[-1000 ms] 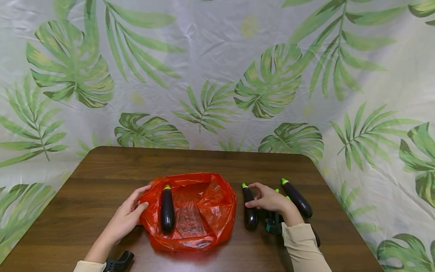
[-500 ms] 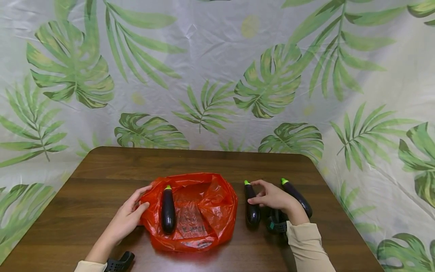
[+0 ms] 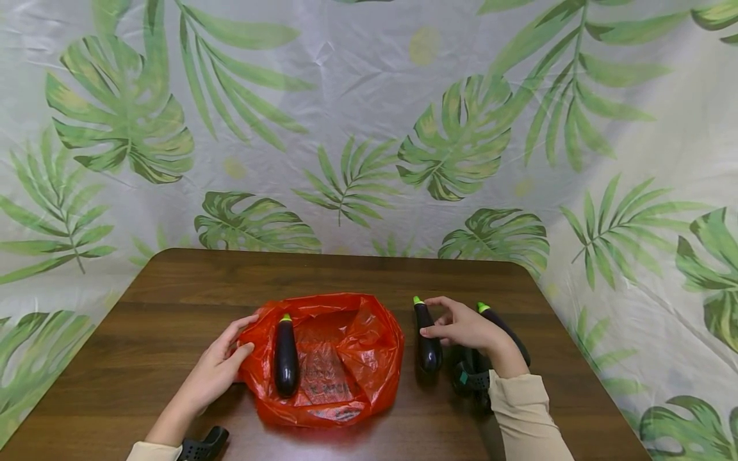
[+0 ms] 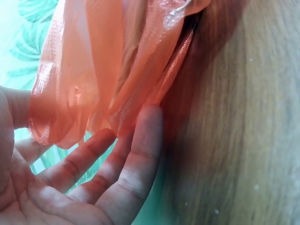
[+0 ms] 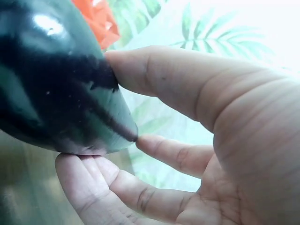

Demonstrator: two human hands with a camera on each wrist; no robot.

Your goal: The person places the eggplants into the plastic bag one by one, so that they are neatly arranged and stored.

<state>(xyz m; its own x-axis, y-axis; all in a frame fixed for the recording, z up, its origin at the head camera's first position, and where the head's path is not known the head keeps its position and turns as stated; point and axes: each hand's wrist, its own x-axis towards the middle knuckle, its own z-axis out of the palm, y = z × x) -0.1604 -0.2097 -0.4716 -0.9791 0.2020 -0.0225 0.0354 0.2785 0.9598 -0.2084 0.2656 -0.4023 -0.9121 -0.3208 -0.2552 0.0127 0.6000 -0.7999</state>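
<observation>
Now the right hand [image 3: 464, 330] is pinching a dark eggplant [image 3: 429, 355] between thumb and fingers, so that grip is grasping the eggplant itself, just to the right of the red plastic bag [image 3: 371, 378]. Compared with a second ago, this held piece is showing higher up and slightly farther right in the head view; whether it is touching the desk [image 3: 190, 288], one cannot tell. The right sleeve [image 3: 524, 410] is shifting rightward too, and the forearm is now overlapping the eggplant at the far right [image 3: 500, 323], which was showing whole before. Green tips that were peeking out beside the knuckles are now being hidden by the hand and arm.

Meanwhile the left hand [image 3: 216, 365] is staying nearly where it was, its grip holding the bag's left rim between thumb and fingers. Inside the bag, another eggplant [image 3: 286, 358] is lying along the left side, its green tip pointing away from the person, just as before.
</observation>
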